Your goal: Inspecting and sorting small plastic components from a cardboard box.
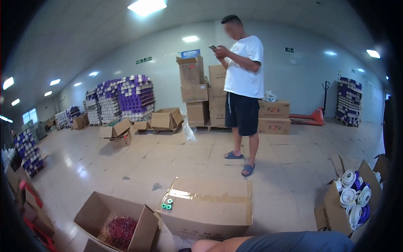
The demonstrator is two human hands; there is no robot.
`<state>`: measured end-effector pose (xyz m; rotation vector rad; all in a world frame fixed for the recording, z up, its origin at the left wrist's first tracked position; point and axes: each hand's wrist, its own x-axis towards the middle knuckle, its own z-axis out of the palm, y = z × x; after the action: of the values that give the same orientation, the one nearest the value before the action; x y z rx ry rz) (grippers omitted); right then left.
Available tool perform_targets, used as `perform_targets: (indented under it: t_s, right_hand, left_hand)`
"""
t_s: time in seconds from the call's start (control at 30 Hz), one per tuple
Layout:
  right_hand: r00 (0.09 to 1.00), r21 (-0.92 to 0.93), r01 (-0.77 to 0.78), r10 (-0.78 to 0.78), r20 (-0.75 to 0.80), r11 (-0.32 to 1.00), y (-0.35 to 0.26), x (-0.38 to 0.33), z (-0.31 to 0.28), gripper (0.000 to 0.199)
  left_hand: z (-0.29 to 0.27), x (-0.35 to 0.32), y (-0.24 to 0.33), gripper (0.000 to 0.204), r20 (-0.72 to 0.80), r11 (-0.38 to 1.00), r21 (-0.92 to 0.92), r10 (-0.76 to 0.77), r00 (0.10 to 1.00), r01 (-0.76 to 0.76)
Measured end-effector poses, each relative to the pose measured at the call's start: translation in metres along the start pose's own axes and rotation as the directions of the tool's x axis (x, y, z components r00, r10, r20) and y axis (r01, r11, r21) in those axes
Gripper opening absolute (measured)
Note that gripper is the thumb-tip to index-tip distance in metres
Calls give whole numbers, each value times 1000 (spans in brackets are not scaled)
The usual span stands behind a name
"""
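Green spools (169, 206) sit near the carton (222, 193)'s left edge, lower centre; a bump from the knee (210, 245) could roll them off. Hands out of view, so I cannot tell how the fingers stand.

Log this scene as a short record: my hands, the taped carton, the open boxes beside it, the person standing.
Your hands: neither in view
Taped carton: closed; small green pieces on top, toward the left
Left open box: small red pieces inside
Right open box: white and purple spools
Person: beyond the carton, holding an apparent phone
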<state>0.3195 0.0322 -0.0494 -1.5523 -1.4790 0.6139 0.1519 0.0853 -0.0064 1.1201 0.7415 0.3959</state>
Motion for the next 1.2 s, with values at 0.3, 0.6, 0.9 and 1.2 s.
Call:
perform_targets:
  t_s: [0.3, 0.6, 0.9, 1.2]
  right_hand:
    - [1000, -95, -8, 7, -15, 995, 21, 9, 21, 23]
    - [985, -155, 88, -109, -134, 984, 8, 1, 26, 28]
    - [977, -353, 136, -68, 200, 926, 4, 12, -5, 15]
    - [997, -259, 77, -71, 32, 963, 7, 12, 6, 26]
  left_hand:
    - [-19, 20, -27, 34, 13, 994, -63, 89, 996, -88]
    - [-1, -6, -7, 33, -71, 999, 0, 50, 996, -50]
    - [-49, 55, -82, 36, 1, 969, -107, 224, 975, -223]
    - [-34, 41, -65, 31, -135, 919, -358, 127, 983, -168]
